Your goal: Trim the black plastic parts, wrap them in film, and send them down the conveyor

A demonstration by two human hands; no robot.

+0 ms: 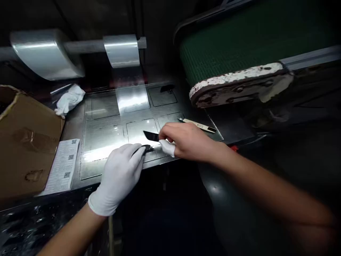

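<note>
My left hand (121, 174), in a white glove, rests at the front edge of a metal plate (106, 138) and pinches a small dark part (147, 148). My bare right hand (186, 140), with a white cot on one finger, is closed on a small black flat piece (151, 135) just above the left fingertips. Both hands meet over the plate's front middle. A strip of clear film (131, 97) runs down onto the plate from a roll (122, 49).
A larger film roll (45, 53) hangs on the bar at back left. A crumpled white cloth (69, 99), a brown cardboard box (23, 142), and a label sheet with QR codes (62, 165) lie at left. A pale tool marked A05 (199, 125) lies right of the plate. A green conveyor belt (245, 46) rises at right.
</note>
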